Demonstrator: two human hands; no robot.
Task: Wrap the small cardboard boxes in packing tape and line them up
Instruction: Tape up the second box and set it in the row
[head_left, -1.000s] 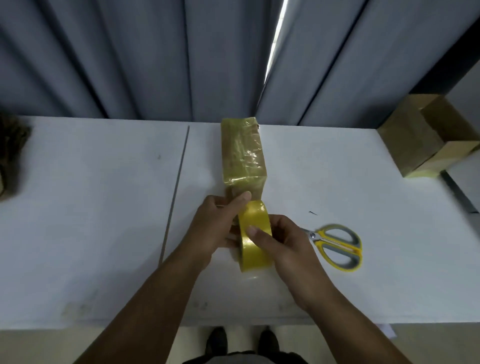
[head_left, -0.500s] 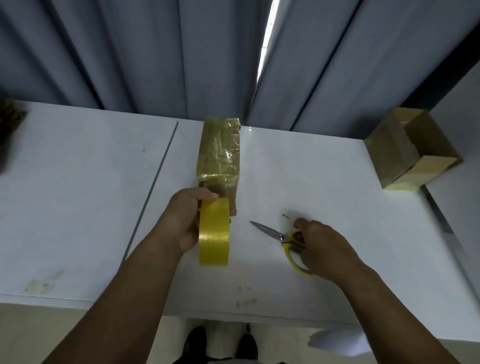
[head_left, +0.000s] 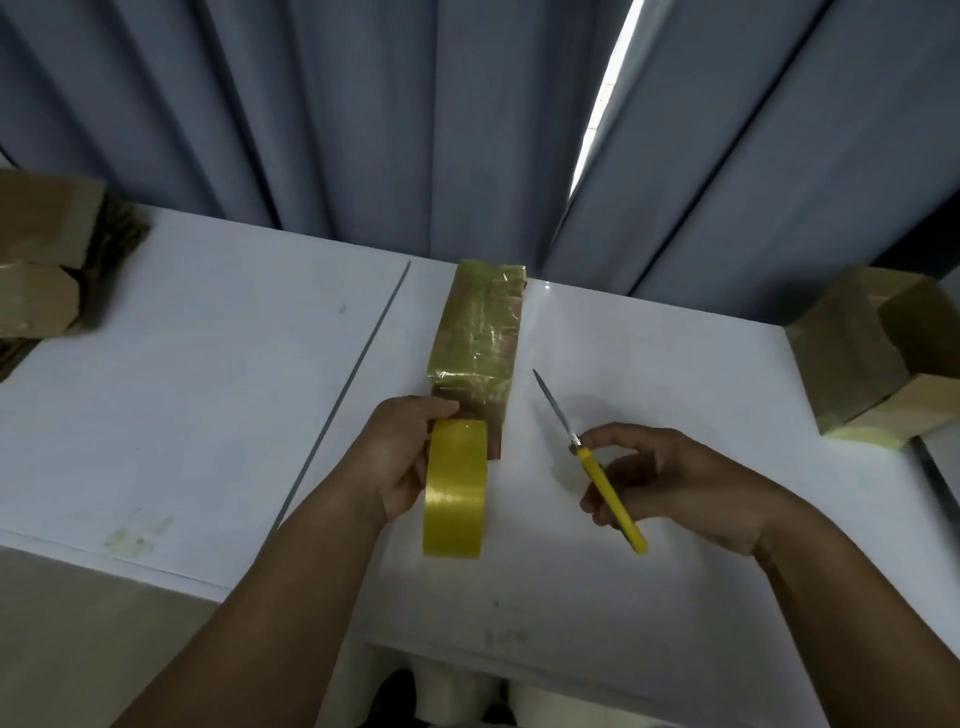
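A long cardboard box (head_left: 478, 332) covered in glossy yellow tape lies on the white table (head_left: 208, 395), running away from me. My left hand (head_left: 400, 457) grips the yellow tape roll (head_left: 456, 493) upright at the box's near end, where bare cardboard shows. My right hand (head_left: 675, 478) holds yellow-handled scissors (head_left: 597, 473) lifted off the table, blades closed and pointing up-left toward the box.
A stack of cardboard boxes (head_left: 878, 353) sits at the table's right edge. More boxes and cardboard (head_left: 47, 260) lie at the far left. Grey curtains (head_left: 363, 114) hang behind the table. A seam (head_left: 353, 379) runs between two tabletops.
My right hand let go of the tape roll, reached right, picked up the scissors and raised them toward the box. My left hand kept the roll at the box's near end.
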